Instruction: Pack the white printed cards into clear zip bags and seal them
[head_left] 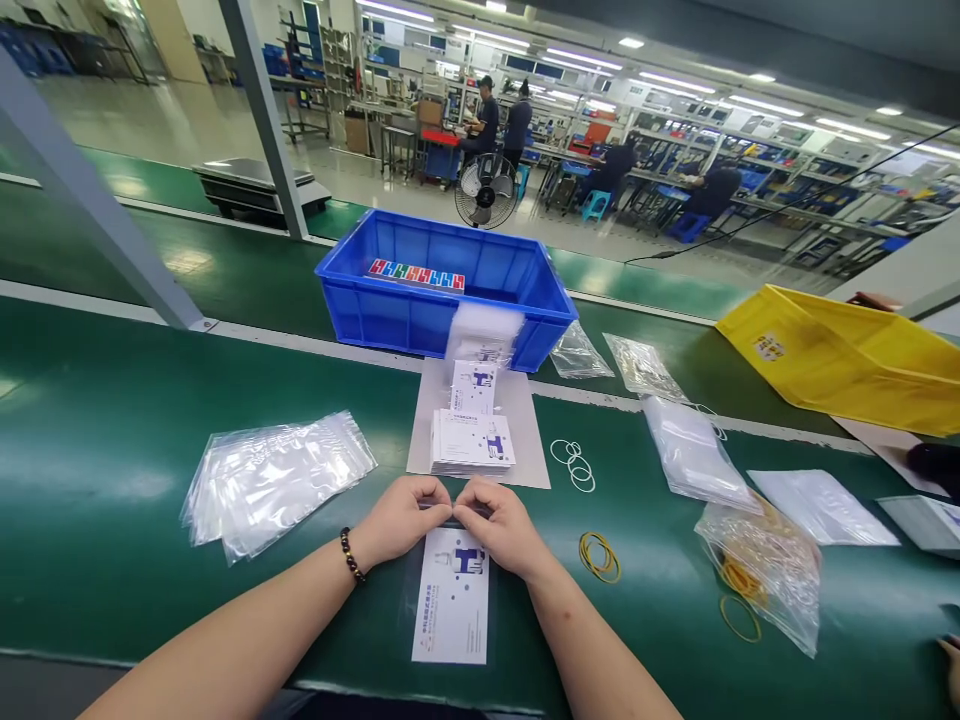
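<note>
Between my two hands lies a clear plastic zip bag (491, 640) with a white printed leaflet (450, 610) inside it. My left hand (409, 515) pinches the bag's top edge, thumb against fingers. Right beside it my right hand (495, 515) pinches the same edge, and the fingertips of both hands nearly meet. Just beyond them a stack of printed leaflets (471, 440) rests on a grey cardboard sheet (534, 455). Behind that stack, filled bags (474, 385) lean against a blue bin. On the left a fanned pile of clear bags (277, 480) lies flat.
The blue bin (450, 320) stands at the back. White rings (574, 465), yellow rubber bands (600, 557) and more plastic bags (694, 450) lie to the right. A yellow bin (840, 360) is at far right. Another person's hand (952, 665) shows at the right edge.
</note>
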